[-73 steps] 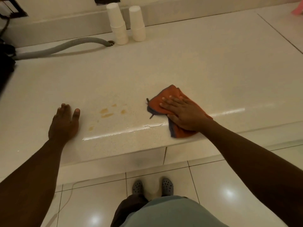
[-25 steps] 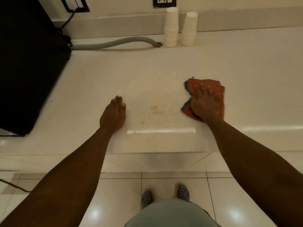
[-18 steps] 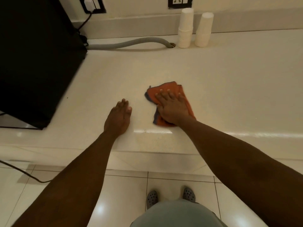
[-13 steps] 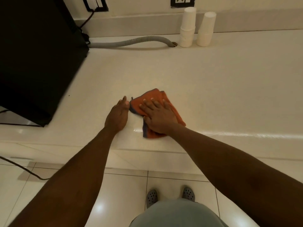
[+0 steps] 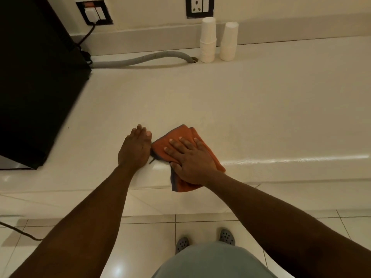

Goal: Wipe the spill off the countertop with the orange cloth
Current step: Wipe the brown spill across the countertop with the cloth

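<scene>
The orange cloth, with a grey edge, lies folded at the front of the pale countertop. Its near end hangs over the front edge. My right hand presses flat on the cloth with the fingers spread and the thumb at its lower left side. My left hand rests palm down on the bare counter, its fingers just left of the cloth and almost touching it. No brown spill marks show on the counter; the spot where they lay is under the cloth and my hands.
A large black appliance fills the counter's left side. At the back, a grey hose runs to a hole beside two stacks of white cups. Wall sockets sit above. A cable lies on the tiled floor.
My right hand has slid the cloth left over the brown stains and pulled it toward the front edge, where it now overhangs. My left hand has stayed planted.
</scene>
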Motion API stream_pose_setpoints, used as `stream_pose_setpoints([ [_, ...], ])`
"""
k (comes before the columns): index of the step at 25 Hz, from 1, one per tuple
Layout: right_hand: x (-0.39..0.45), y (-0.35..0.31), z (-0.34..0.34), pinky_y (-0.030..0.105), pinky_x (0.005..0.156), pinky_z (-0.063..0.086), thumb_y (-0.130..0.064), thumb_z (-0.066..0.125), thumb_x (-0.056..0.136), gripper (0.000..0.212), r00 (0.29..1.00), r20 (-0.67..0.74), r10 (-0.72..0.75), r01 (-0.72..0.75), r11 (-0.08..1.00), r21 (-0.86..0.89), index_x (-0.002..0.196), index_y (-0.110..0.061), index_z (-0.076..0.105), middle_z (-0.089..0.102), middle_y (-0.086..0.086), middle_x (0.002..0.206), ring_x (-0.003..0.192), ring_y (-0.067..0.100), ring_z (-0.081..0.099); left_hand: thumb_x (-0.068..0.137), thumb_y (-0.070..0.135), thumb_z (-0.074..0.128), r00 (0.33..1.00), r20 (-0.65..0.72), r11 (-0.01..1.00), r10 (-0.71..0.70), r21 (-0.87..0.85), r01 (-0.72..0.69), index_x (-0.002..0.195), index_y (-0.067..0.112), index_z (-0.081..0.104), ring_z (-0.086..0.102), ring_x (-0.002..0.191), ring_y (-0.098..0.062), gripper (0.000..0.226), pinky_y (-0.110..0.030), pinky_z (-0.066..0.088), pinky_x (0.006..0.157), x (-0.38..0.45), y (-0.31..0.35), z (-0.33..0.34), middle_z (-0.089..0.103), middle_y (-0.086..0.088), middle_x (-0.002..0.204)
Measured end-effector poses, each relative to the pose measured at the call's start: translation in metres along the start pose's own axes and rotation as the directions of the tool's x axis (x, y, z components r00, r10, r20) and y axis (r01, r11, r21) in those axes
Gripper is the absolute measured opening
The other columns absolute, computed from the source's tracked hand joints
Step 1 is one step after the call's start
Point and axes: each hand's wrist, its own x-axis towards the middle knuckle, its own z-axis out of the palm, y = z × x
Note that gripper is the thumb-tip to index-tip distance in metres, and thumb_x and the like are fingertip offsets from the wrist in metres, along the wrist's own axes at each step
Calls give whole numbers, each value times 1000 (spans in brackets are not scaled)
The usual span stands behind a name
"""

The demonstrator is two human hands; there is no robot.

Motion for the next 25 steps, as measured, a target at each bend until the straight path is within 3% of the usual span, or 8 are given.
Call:
stream_pose_setpoints([
  [5, -38, 65, -6, 53, 121, -1, -56, 14, 99, 59, 959, -66, 275, -273, 961, 38, 154, -38, 2, 1, -8, 165, 152, 20, 0, 80, 75, -10, 999, 10, 989, 44, 139, -45, 153, 9, 13, 7, 150, -22, 101, -37, 6, 120, 4, 8, 10, 8, -9, 163],
  [9, -76, 107, -2, 51, 121, 1, -57, 13, 98, 60, 876, -107, 471, -465, 882, 76, 154, -39, 3, 3, -8, 165, 152, 21, 2, 85, 74, 2, 991, 64, 972, 115, 199, -126, 153, 10, 10, 5, 150, -21, 94, -38, 10, 119, 14, 27, 18, 5, -6, 164],
  [13, -115, 141, 2, 50, 121, 2, -54, 15, 99, 57, 758, -147, 636, -626, 772, 111, 154, -39, 7, 7, -9, 165, 152, 21, 5, 90, 67, 19, 949, 157, 930, 272, 211, -302, 154, 13, 7, 4, 150, -17, 84, -35, 9, 119, 28, 64, 37, 3, -2, 164],
  [20, -162, 210, -1, 49, 120, 3, -58, 10, 96, 60, 612, -164, 774, -761, 632, 146, 154, -39, 7, 9, -8, 165, 152, 21, 6, 93, 62, 20, 911, 158, 896, 382, 179, -407, 153, 11, 13, 9, 150, -19, 80, -35, 11, 120, 46, 131, 69, 9, -4, 163],
  [25, -158, 263, -11, 51, 120, 4, -59, 9, 95, 63, 609, -178, 773, -760, 633, 146, 154, -37, 6, 9, -6, 165, 152, 23, 7, 93, 62, 18, 871, 204, 863, 447, 161, -480, 154, 12, 10, 7, 150, -17, 79, -33, 9, 120, 61, 191, 93, 7, -3, 163],
])
